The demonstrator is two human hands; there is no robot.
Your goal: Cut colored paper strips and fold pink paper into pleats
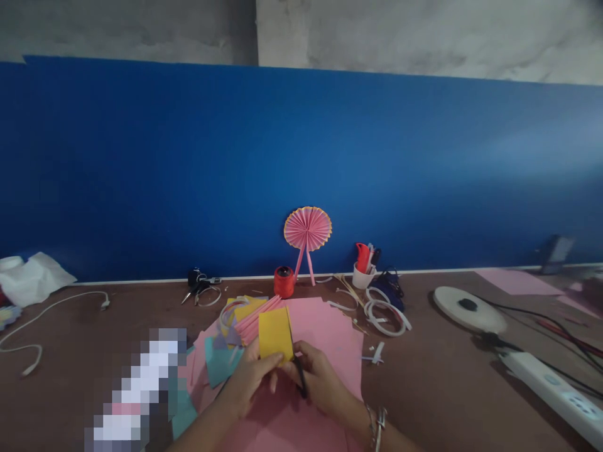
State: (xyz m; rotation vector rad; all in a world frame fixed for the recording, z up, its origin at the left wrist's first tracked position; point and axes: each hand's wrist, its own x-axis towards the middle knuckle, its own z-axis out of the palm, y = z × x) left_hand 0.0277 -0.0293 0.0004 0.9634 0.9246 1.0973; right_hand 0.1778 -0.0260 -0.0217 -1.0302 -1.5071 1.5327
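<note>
My left hand (249, 378) is closed on a yellow piece of paper (276, 331), its thumb pressed on the lower front. A pair of scissors (301, 380) with dark handles is in my right hand (321, 378), whose fingers are wrapped round the handles. The dark blades run along the paper's right edge; their exact bite is partly hidden. Beneath both hands lie pink sheets of paper (330, 333). Pink paper sticks (258, 319), teal paper (220, 361) and more yellow paper are just left of the held piece.
A pleated pink paper fan (308, 228) stands against the blue partition (164, 169), beside a red round container (283, 282). A white cup (363, 276) holds tools. White strip coils (386, 318) lie rightward, with a power strip (551, 386) farther right. A white cable (51, 304) lies left.
</note>
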